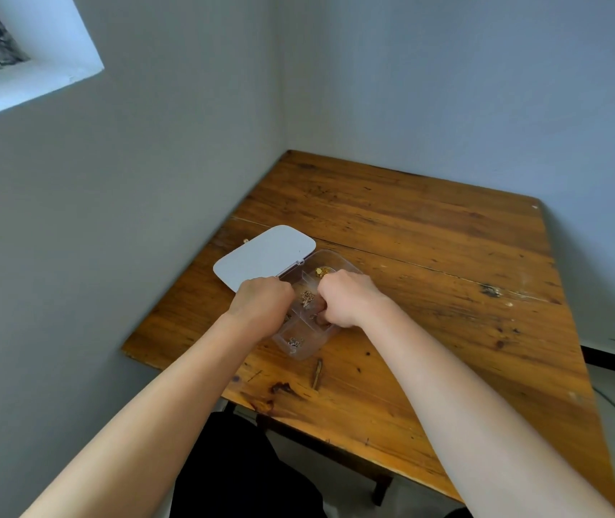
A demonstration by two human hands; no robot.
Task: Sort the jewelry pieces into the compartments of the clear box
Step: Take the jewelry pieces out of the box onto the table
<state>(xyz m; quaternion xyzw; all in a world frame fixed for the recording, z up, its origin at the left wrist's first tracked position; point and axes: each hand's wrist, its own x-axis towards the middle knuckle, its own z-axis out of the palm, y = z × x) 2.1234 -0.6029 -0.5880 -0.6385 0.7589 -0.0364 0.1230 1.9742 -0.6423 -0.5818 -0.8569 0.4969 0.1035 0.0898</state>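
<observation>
A clear box [311,351] with several compartments lies on the wooden table, its white lid [261,256] hinged open to the left. Gold pieces [322,271] sit in the far compartment, pale ones [307,297] in a middle one, silver ones [294,342] in the near one. My left hand [261,304] rests curled over the box's left edge. My right hand [347,300] is curled with its fingertips down inside a right compartment. What either hand holds is hidden.
The wooden table [429,274] stands in a corner with walls to the left and behind. A small dark stick-like thing [316,373] lies just in front of the box. A tiny pale object [245,241] sits left of the lid.
</observation>
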